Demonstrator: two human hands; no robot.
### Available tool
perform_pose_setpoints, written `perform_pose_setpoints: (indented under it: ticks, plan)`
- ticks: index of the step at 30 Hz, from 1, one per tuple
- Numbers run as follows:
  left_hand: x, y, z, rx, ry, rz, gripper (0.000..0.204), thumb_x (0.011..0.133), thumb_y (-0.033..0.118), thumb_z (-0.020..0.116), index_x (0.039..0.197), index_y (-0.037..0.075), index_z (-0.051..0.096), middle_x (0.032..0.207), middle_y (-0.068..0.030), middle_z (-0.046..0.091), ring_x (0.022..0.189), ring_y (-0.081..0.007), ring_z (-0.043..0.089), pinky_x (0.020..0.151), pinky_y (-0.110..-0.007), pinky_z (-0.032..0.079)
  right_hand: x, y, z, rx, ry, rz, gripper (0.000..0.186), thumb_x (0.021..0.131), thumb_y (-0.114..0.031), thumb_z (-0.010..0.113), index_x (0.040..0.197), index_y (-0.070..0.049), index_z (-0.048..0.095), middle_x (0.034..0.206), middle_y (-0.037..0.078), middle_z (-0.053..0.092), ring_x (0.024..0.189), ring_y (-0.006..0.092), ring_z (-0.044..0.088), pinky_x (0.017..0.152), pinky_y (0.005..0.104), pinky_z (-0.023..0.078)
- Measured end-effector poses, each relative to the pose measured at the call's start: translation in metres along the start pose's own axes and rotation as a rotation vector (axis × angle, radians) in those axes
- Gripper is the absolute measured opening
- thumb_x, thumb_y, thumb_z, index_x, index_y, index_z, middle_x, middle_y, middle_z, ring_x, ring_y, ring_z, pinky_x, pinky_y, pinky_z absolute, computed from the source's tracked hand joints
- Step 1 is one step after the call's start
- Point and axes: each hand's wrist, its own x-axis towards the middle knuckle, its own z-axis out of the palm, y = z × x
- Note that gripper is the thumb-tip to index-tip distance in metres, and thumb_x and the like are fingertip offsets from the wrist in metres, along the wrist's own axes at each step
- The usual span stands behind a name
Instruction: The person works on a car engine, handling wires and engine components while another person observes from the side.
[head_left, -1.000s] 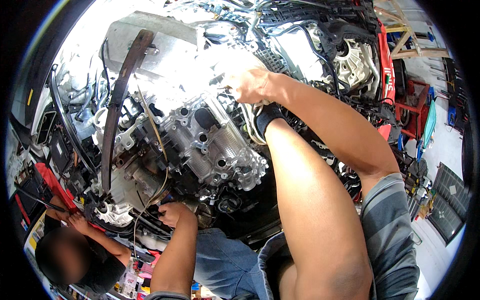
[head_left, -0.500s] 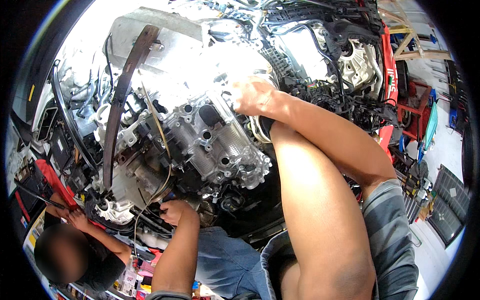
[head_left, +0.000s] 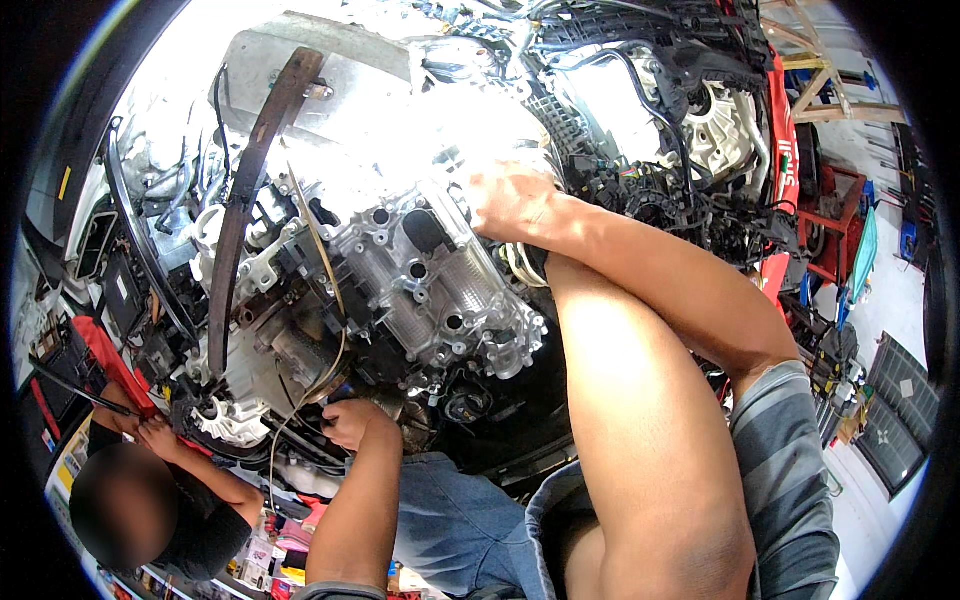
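- The silver engine point(head_left: 467, 288) sits in the middle of the view, its pale metal top set with round dark openings and one larger dark oval patch.
- The right hand point(head_left: 512, 200) reaches over the bare leg point(head_left: 650, 420) to the upper right edge of the engine. Its fingers are bent, but strong glare washes out their tips, so whether they pinch anything cannot be told.
- The left hand point(head_left: 346, 424) is low, below the engine's lower left side, with its fingers curled inward. What lies inside the curl is hidden, so its grip cannot be told either.
- A thin yellowish hose point(head_left: 340, 345) runs down along the engine's left side and passes close to the left hand.
- Left of the engine, a long dark bar point(head_left: 245, 200) slants from top right to bottom left, its upper end over a grey metal plate point(head_left: 355, 50).
- The person wears blue denim shorts point(head_left: 450, 500), seen at the bottom between the left forearm and the leg.
- At the lower left, a co-worker in a black shirt point(head_left: 205, 530) has both hands near a dark rod point(head_left: 75, 388).
- At the right stand a wooden frame point(head_left: 850, 112) and a red metal cart point(head_left: 848, 195), with a turquoise cloth point(head_left: 861, 255) beside the cart.
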Motion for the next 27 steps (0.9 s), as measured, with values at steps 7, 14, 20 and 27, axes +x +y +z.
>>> perform_pose_setpoints:
  ticks: [7, 14, 20, 27]
  plan:
    - [0.013, -0.021, 0.018, 0.002, 0.011, -0.012, 0.055, 0.092, 0.037, 0.04, 0.118, -0.008, 0.059, 0.115, -0.028, 0.062, 0.107, -0.0412, 0.06, 0.096, -0.046, 0.046, -0.005, -0.019, -0.013, 0.161, 0.04, 0.085, 0.015, 0.07, -0.011, 0.061, 0.074, 0.0, 0.069, 0.076, 0.022, 0.067, 0.077, 0.036, 0.068, 0.074, 0.0408, 0.055]
    - [0.002, -0.002, -0.003, 0.003, 0.008, -0.016, 0.056, 0.092, 0.038, 0.04, 0.118, -0.008, 0.059, 0.115, -0.0279, 0.062, 0.107, -0.0413, 0.06, 0.096, -0.046, 0.046, -0.007, -0.018, -0.008, 0.146, 0.0, 0.122, 0.017, 0.069, -0.011, 0.06, 0.076, 0.002, 0.068, 0.078, 0.024, 0.067, 0.078, 0.0374, 0.068, 0.073, 0.0417, 0.054]
    - [0.002, 0.0, -0.005, 0.002, 0.003, -0.017, 0.056, 0.092, 0.038, 0.04, 0.118, -0.008, 0.059, 0.115, -0.0279, 0.062, 0.107, -0.0414, 0.06, 0.096, -0.046, 0.046, -0.008, -0.014, -0.001, 0.162, 0.082, 0.049, 0.013, 0.069, -0.009, 0.06, 0.068, 0.001, 0.068, 0.075, 0.022, 0.067, 0.074, 0.0361, 0.067, 0.07, 0.041, 0.055]
    - [0.006, -0.005, 0.002, 0.004, 0.001, -0.017, 0.057, 0.092, 0.039, 0.04, 0.118, -0.008, 0.059, 0.115, -0.0279, 0.062, 0.107, -0.0414, 0.06, 0.097, -0.046, 0.045, -0.008, -0.012, 0.004, -0.031, 0.047, -0.131, 0.011, 0.068, -0.007, 0.061, 0.066, 0.001, 0.068, 0.067, 0.018, 0.063, 0.066, 0.0303, 0.067, 0.066, 0.0392, 0.055]
